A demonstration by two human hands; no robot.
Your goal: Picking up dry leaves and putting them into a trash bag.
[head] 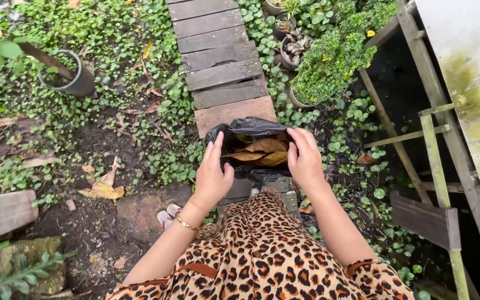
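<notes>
Both hands are on a black plastic bag (255,129) stuffed with dry brown leaves (259,151): left hand (211,176) and right hand (305,161) pinch opposite rims, holding it open over the wooden plank walkway (218,61).

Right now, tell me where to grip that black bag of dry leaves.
Grip the black plastic bag by its rolled rim, from both sides, as the left hand and right hand do: the mouth gapes upward, so pinching opposite edges probably keeps the dry leaves inside.
</notes>
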